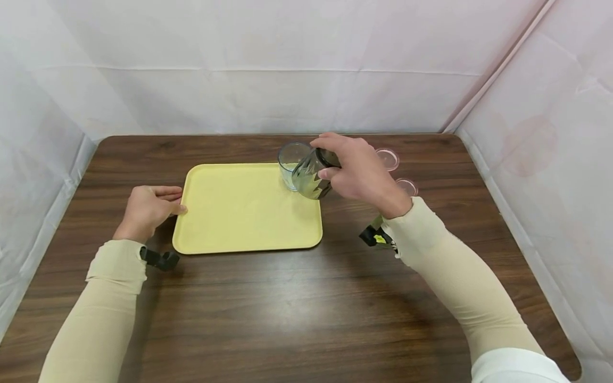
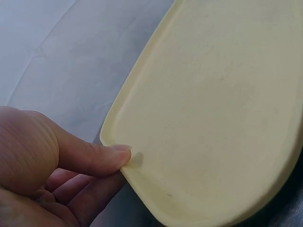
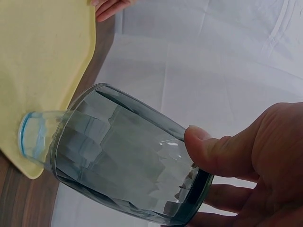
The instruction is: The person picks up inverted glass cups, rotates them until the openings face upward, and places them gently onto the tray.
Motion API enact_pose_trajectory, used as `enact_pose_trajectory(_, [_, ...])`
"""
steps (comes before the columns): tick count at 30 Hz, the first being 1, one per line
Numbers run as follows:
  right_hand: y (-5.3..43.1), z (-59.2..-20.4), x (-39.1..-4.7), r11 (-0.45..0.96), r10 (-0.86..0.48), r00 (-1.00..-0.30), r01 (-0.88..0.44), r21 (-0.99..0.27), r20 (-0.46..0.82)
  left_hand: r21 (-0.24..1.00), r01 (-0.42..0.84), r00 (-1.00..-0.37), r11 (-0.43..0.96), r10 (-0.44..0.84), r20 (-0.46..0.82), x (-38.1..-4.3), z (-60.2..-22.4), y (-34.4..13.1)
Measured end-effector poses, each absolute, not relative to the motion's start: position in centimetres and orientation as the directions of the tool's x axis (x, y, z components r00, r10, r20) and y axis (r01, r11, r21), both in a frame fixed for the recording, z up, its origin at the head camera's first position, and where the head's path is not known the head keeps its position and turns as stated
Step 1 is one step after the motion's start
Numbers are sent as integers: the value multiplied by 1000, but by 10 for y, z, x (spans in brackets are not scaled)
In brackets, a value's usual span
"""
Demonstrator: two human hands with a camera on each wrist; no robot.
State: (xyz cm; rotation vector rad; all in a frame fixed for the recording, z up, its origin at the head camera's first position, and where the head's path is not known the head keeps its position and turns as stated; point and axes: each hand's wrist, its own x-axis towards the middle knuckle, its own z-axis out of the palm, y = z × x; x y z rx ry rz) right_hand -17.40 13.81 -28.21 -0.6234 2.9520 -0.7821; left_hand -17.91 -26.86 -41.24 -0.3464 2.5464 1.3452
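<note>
My left hand (image 1: 148, 208) pinches the left rim of a yellow tray (image 1: 241, 213), thumb on top and fingers beneath, as the left wrist view shows. With my right hand (image 1: 358, 171) I grip a smoky grey glass tumbler (image 3: 128, 156) near its thick dark base. The tumbler is tipped over, its mouth pointing down and left above the tray's right side. A smaller clear glass (image 1: 289, 155) with a bluish rim stands upright at the tray's back right corner. In the head view, the tumbler overlaps part of it.
Two pinkish clear round glass pieces (image 1: 389, 159) are on the dark wood table (image 1: 287, 308) behind my right wrist, partly covered by it. White cloth (image 1: 268, 101) hangs along the back and both sides of the table.
</note>
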Motion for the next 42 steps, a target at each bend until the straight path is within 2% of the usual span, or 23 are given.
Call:
enact_pose_trajectory(9, [120, -275, -174, 779, -459, -881, -460, -426, 111, 772, -311, -946, 554, -102, -308, -177, -412, -267])
enact_pose_trajectory(29, [90, -273, -179, 743, -507, -854, -502, -442, 117, 789, -273, -958, 551, -84, -273, -172, -418, -269])
enact_pose_trajectory(37, [85, -275, -182, 715, -507, -850, -506, -483, 141, 757, -277, -956, 592, -90, -280, -169, -416, -265])
enact_pose_trajectory(42, [84, -278, -182, 693, -496, -855, -494, -525, 149, 705, -210, -971, 677, -61, -231, -163, -411, -258])
